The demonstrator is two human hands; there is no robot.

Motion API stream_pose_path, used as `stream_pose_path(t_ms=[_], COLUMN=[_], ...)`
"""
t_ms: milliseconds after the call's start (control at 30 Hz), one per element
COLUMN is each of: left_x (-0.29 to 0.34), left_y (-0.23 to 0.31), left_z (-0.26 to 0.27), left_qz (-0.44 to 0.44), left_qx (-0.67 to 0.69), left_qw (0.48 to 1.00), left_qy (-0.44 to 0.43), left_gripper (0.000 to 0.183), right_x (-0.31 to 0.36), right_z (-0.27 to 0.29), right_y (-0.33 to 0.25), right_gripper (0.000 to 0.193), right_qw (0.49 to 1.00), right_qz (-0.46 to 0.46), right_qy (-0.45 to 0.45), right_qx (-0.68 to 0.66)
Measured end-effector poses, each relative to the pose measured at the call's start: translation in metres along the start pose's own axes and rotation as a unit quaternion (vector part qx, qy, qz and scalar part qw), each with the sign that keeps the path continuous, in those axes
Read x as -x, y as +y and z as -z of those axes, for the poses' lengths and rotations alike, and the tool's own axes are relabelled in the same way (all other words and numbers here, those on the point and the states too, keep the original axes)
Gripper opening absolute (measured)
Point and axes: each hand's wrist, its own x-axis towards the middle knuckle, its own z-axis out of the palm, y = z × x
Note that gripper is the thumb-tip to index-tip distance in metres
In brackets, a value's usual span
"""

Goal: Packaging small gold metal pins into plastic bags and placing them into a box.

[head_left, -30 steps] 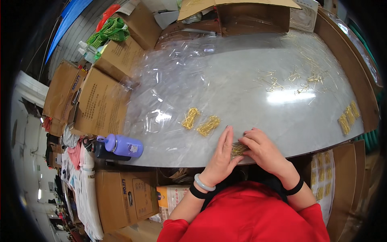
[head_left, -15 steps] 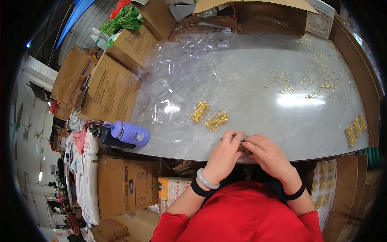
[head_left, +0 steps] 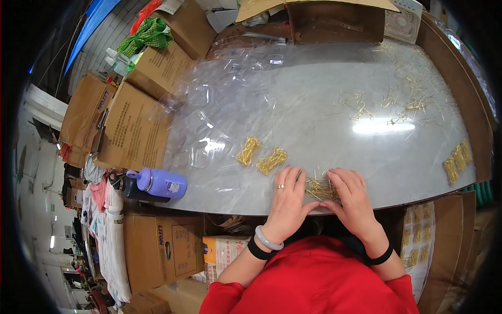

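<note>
A loose bundle of gold wire hooks point(head_left: 320, 189) lies at the table's front edge, between my two hands. My left hand point(head_left: 287, 194) rests flat on its left side, fingers stretched out and thumb along the near edge. On the right side, my right hand point(head_left: 353, 196) has its fingers extended, their tips against the wires and the thumb reaching toward the left thumb. Both hands are open around the bundle. To the left sit two neat bundles of gold wire hooks, an upper one point(head_left: 249, 151) and a lower one point(head_left: 272, 160).
Clear plastic pieces point(head_left: 214, 104) cover the table's left side. Loose gold wires point(head_left: 415, 104) lie scattered at the far right, with more bundles point(head_left: 457, 161) by the right edge. A purple bottle point(head_left: 162, 183) lies at the left edge. Cardboard boxes point(head_left: 137, 125) border the table.
My hands have moved apart, uncovering the wire bundle between them. My fingers have straightened from a closer curl around it. The whole view has shifted slightly.
</note>
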Motion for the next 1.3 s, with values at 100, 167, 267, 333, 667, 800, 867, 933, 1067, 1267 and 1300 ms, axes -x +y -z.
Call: stream_pose_path(t_ms=[100,167,267,333,667,800,867,933,1067,1267,1300], left_x=[-0.004,-0.008,-0.008,-0.007,-0.006,-0.005,-0.004,-0.004,-0.004,-0.005,-0.005], left_y=[-0.003,-0.005,-0.004,-0.003,0.006,0.003,0.001,0.0,0.002,0.008,0.009], left_z=[-0.008,-0.01,-0.013,-0.014,-0.027,-0.026,-0.026,-0.028,-0.027,-0.025,-0.026], left_qz=[-0.032,-0.059,-0.074,-0.083,-0.092,-0.104,-0.113,-0.113,-0.102,-0.107,-0.113], left_qx=[0.026,0.032,0.022,0.023,0.039,0.042,0.054,0.057,0.076,0.023,0.008], left_qw=[0.999,0.997,0.996,0.996,0.995,0.993,0.992,0.992,0.992,0.994,0.993], left_qy=[-0.006,-0.024,-0.041,-0.032,-0.024,-0.02,-0.006,-0.008,-0.005,-0.02,-0.022], left_gripper=[0.066,0.064,0.063,0.063,0.053,0.047,0.045,0.046,0.052,0.058,0.058], right_x=[0.002,0.0,0.004,0.009,0.015,0.0,-0.003,-0.001,0.005,0.021,0.021], right_z=[-0.004,-0.004,-0.006,-0.005,-0.015,0.007,0.018,0.019,0.011,0.001,-0.005], right_y=[0.011,0.015,0.02,0.019,-0.005,0.001,0.005,0.017,0.028,0.004,-0.003], right_gripper=[0.044,0.041,0.039,0.04,0.039,0.061,0.069,0.064,0.05,0.053,0.055], right_qw=[0.999,0.998,0.996,0.997,0.992,0.999,0.997,0.994,0.993,0.994,0.993], right_qz=[0.043,0.053,0.037,0.01,-0.066,-0.039,-0.019,-0.013,0.021,-0.088,-0.109], right_qy=[-0.028,-0.034,-0.039,-0.019,0.028,0.001,-0.057,-0.108,-0.088,0.004,0.023], right_qx=[0.0,-0.023,-0.067,-0.076,-0.108,-0.018,0.054,-0.014,-0.079,-0.057,-0.041])
